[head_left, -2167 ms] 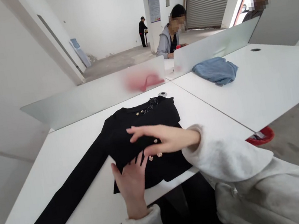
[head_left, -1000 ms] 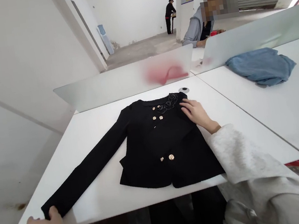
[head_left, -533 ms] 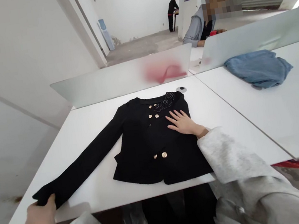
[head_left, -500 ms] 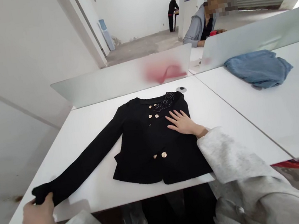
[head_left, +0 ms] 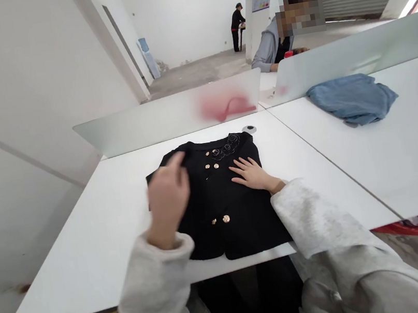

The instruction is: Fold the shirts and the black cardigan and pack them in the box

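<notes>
The near edge of the counter [head_left: 89, 247] is almost reached by the hem of a black jacket [head_left: 243, 203], which is laid flat, front up, with its length running straight away from the body to the collar at the far end. A lower pair of gold buttons [head_left: 226, 219] is seen a little above the hem.

The right hand [head_left: 253, 175] is laid palm down on the right side of the jacket's chest, its fingers spread and nothing gripped. The left hand [head_left: 169, 191] is seen, blurred, over the left side of the jacket, its fingers pointed toward the collar. Whether cloth is pinched in it or its fingers are apart cannot be told. The relation judged to matter most is found here: the left shoulder is placed directly by the left hand, which is by far the nearer one to that side, while the right half is covered by the other.

Half a second earlier, the left sleeve was stretched out along the counter, its cuff held at the near left corner. That stretch of counter is now bared, and black cloth is bunched close around the left hand. The right hand has been kept on the chest.

Farther off, flower trim [head_left: 227, 146] is seen by the collar, and a blue cloth [head_left: 353, 98] is left crumpled before the frosted screen [head_left: 149, 126], behind which a co-worker [head_left: 267, 51] is seated.
</notes>
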Motion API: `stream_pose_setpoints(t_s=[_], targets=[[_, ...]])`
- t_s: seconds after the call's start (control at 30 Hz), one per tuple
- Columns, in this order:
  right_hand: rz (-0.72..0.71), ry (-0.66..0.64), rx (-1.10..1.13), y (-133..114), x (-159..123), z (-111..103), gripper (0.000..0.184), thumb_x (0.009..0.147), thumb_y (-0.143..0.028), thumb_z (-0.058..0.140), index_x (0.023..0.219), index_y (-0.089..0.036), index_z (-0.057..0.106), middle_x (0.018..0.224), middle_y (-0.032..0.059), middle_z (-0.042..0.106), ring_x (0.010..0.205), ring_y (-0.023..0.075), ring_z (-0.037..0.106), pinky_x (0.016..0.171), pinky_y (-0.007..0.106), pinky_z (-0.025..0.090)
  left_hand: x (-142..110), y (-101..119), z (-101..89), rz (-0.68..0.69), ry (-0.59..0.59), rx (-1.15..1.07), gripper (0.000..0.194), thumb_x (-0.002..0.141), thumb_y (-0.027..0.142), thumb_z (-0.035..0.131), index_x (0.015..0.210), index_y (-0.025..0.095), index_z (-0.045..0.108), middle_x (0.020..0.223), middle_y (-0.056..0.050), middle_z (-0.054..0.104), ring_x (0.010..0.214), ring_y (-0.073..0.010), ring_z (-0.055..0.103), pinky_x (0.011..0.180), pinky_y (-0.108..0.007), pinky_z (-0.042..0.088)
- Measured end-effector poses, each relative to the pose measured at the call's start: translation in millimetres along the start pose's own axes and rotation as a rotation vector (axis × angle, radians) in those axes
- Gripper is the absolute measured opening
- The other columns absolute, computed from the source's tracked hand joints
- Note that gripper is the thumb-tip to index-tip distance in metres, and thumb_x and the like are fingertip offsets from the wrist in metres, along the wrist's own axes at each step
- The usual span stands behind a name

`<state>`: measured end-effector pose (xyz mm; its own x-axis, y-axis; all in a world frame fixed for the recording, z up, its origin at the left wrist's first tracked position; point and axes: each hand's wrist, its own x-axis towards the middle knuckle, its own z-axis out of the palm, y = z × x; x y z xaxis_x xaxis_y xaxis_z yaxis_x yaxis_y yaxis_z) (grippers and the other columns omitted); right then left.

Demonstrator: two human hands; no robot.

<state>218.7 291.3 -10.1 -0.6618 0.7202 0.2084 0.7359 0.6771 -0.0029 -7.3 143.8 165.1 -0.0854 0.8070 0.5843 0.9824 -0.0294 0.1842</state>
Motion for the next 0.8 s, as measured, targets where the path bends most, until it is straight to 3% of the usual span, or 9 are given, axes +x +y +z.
stream_pose_setpoints(t_s=[0.1, 0.17, 0.2, 0.27, 0.33, 0.4, 0.5, 0.67, 0.8], targets=[[-0.017, -0.022, 0.008, 2, -1, 0, 0.056, 0.095, -0.051, 0.036, 0.141, -0.020, 0.046, 0.147, 0.0132, 0.039, 0.137, 0.0327, 0.031, 0.110, 0.053, 0.024, -29, 53, 22.7, 0.496, -0.298, -0.240, 0.045, 0.094, 0.037, 0.044, 0.136, 0.020, 0.046, 0.115, -0.008, 0.067, 0.103, -0.0175, 0.062, 0.085, -0.029, 0.050], [-0.026, -0.016, 0.009, 3, -2, 1, 0.055, 0.096, -0.050, 0.036, 0.141, -0.020, 0.045, 0.147, 0.0129, 0.039, 0.137, 0.0327, 0.032, 0.110, 0.053, 0.024, -52, 65, 34.4, 0.655, -0.412, -0.312, 0.044, 0.094, 0.042, 0.044, 0.132, 0.020, 0.050, 0.125, -0.007, 0.063, 0.117, -0.0180, 0.055, 0.094, -0.031, 0.047], [-0.029, 0.000, 0.013, 2, -2, 0, 0.054, 0.096, -0.049, 0.036, 0.140, -0.020, 0.046, 0.147, 0.0128, 0.039, 0.137, 0.0326, 0.032, 0.110, 0.053, 0.024, -61, 62, 38.5, 0.665, -0.448, -0.313, 0.043, 0.094, 0.042, 0.045, 0.129, 0.020, 0.052, 0.128, -0.007, 0.061, 0.122, -0.0186, 0.052, 0.098, -0.034, 0.045], [-0.036, 0.047, 0.047, 0, -2, -5, 0.049, 0.096, -0.046, 0.037, 0.135, -0.019, 0.051, 0.144, 0.0123, 0.044, 0.134, 0.0309, 0.036, 0.109, 0.052, 0.026, -73, 43, 42.9, 0.576, -0.500, -0.270, 0.040, 0.094, 0.041, 0.044, 0.127, 0.020, 0.055, 0.131, -0.006, 0.060, 0.126, -0.0197, 0.049, 0.103, -0.037, 0.041], [-0.025, 0.085, 0.118, -3, -1, -16, 0.041, 0.097, -0.041, 0.037, 0.120, -0.018, 0.062, 0.130, 0.0122, 0.057, 0.124, 0.0273, 0.047, 0.103, 0.045, 0.034, -75, 11, 42.6, 0.444, -0.574, -0.217, 0.040, 0.095, 0.038, 0.042, 0.127, 0.019, 0.055, 0.131, -0.006, 0.060, 0.125, -0.0206, 0.049, 0.104, -0.038, 0.041], [0.021, 0.105, 0.220, -5, -1, -30, 0.041, 0.099, -0.037, 0.031, 0.099, -0.016, 0.067, 0.107, 0.0112, 0.066, 0.104, 0.0220, 0.058, 0.091, 0.035, 0.042, -67, -30, 40.8, 0.300, -0.648, -0.175, 0.040, 0.095, 0.038, 0.038, 0.126, 0.020, 0.056, 0.128, -0.006, 0.062, 0.121, -0.0220, 0.053, 0.102, -0.039, 0.042], [0.087, 0.007, 0.340, -9, -8, -53, 0.045, 0.100, -0.042, 0.028, 0.080, -0.018, 0.061, 0.082, 0.0060, 0.066, 0.076, 0.0167, 0.061, 0.069, 0.027, 0.043, -42, -94, 44.0, 0.042, -0.733, -0.122, 0.045, 0.092, 0.042, 0.035, 0.125, 0.022, 0.057, 0.128, -0.007, 0.061, 0.115, -0.0249, 0.058, 0.097, -0.040, 0.046], [0.195, -0.291, 0.271, -19, -42, -64, 0.046, 0.094, -0.057, 0.035, 0.086, -0.018, 0.057, 0.075, 0.0044, 0.066, 0.067, 0.0192, 0.062, 0.058, 0.028, 0.040, 8, -178, 73.7, -0.195, -0.693, -0.285, 0.053, 0.089, 0.049, 0.031, 0.131, 0.022, 0.049, 0.137, -0.008, 0.054, 0.116, -0.0243, 0.058, 0.095, -0.036, 0.047], [0.177, -0.306, 0.121, -37, -70, -56, 0.043, 0.091, -0.056, 0.044, 0.093, -0.015, 0.057, 0.089, 0.0105, 0.066, 0.077, 0.0247, 0.065, 0.063, 0.031, 0.045, 39, -199, 107.2, -0.165, -0.649, -0.349, 0.054, 0.089, 0.047, 0.029, 0.132, 0.021, 0.047, 0.146, -0.010, 0.043, 0.130, -0.0255, 0.045, 0.104, -0.041, 0.039]])
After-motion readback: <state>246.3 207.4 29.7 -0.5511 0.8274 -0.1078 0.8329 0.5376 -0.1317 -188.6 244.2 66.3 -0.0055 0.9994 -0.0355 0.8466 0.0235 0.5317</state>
